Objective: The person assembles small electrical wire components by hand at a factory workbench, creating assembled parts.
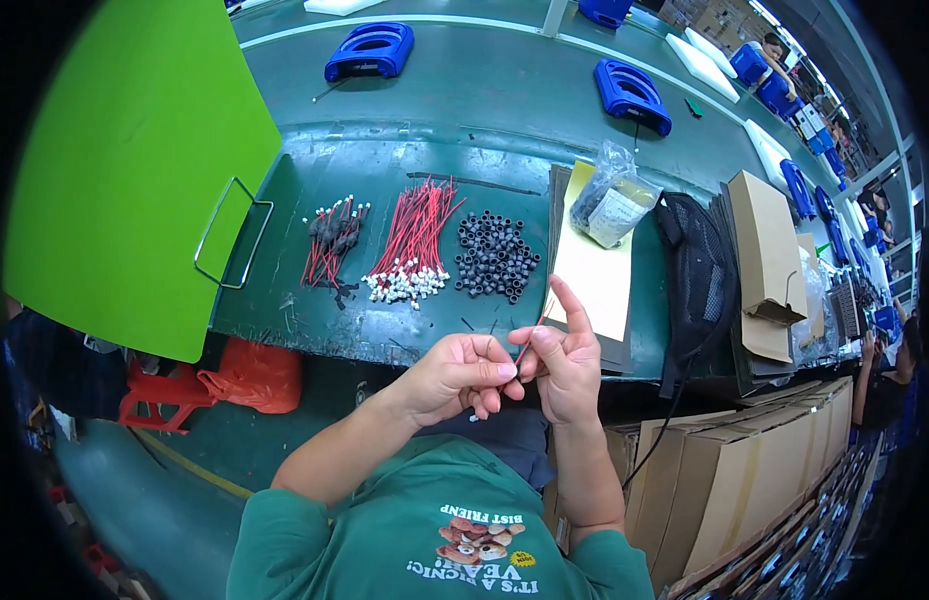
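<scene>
In the head view, your left hand (463, 376) and right hand (565, 368) meet above your lap, just off the near edge of the worktop (260, 312). Both are closed in a pinch on a thin red wire (526, 350), which runs aslant between your fingertips. Your left thumb presses it against the fingers; your right thumb and fingers pinch it farther up, with the right index finger stretched toward the far side. A small white tip (474, 418) shows beneath your left hand; your fingers hide how it joins the wire.

On the worktop beyond your hands lie three groups. At the left is a small bunch of red wires with dark sleeves (334, 232). To its right is a larger bundle of red and black wires (421, 228), its white connectors (407, 284) gathered at the near end. Right of that is a loose heap of short black tubes (498, 257).

Farther right, a clear plastic bag (613, 208) rests on a pale sheet (593, 300), with a black mesh bag (697, 262) beside it and an open cardboard box (767, 240) beyond. A bright green panel (135, 180) with a metal handle (248, 247) rises at your left. On the far side sit two blue frames (375, 50), well apart.
</scene>
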Tool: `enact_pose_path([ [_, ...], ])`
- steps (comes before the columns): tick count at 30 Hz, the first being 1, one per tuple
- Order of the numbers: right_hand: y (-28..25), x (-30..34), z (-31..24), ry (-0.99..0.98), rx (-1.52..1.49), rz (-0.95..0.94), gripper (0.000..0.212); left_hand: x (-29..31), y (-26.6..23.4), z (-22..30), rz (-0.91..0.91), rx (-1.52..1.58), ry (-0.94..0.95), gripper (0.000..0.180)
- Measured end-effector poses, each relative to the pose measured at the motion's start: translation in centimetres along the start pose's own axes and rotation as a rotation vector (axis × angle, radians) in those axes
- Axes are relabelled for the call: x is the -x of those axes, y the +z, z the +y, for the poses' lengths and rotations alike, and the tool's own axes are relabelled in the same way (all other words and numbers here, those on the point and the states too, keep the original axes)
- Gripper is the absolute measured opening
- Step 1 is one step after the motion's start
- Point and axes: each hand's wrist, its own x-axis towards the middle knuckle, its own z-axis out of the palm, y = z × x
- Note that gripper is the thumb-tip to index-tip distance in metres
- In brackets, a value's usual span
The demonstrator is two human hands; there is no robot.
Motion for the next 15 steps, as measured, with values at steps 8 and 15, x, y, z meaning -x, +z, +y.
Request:
enact_pose_path([
  [8,-0.2,-0.3,0.2,-0.004,-0.047,0.060,0.036,-0.1,0.0,-0.3,0.037,-0.006,0.020,0.005],
  [15,-0.7,-0.3,0.6,-0.033,-0.182,0.150,0.018,0.0,0.0,-0.5,0.039,0.110,0.066,0.004],
])
